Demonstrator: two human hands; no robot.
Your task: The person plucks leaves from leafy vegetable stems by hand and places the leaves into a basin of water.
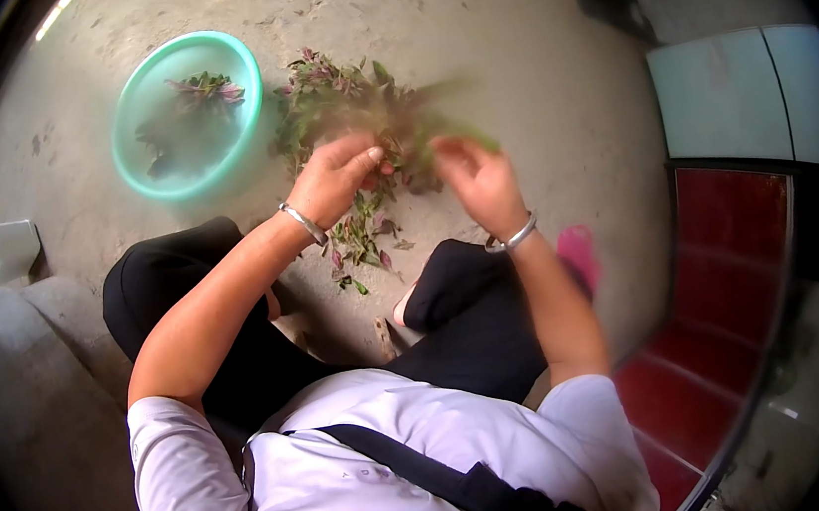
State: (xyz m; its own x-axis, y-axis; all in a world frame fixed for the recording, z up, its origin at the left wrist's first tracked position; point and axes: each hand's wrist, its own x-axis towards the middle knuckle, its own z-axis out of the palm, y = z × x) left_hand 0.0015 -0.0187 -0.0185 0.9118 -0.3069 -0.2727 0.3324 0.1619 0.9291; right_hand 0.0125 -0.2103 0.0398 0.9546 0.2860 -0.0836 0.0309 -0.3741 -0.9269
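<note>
A heap of green and purple leafy greens [312, 86] lies on the concrete floor in front of me. My left hand [337, 178] is closed at the near side of the heap, fingers curled round some of the greens. To its right, my right hand [482, 183] is closed on a green stem [477, 137], smeared by motion. Blurred leaves show above and between both hands. Loose leaves [358, 241] are scattered on the floor below my left hand. Left of the heap stands a turquoise plastic basin [255, 82] with a few leafy sprigs [207, 89] in it.
A white plastic container [8, 251] lies at the far left, near a pale cloth-like surface [39, 384]. On the right are a red-tiled base [729, 252] and pale panels [717, 98]. A pink item [578, 253] lies beside my right forearm.
</note>
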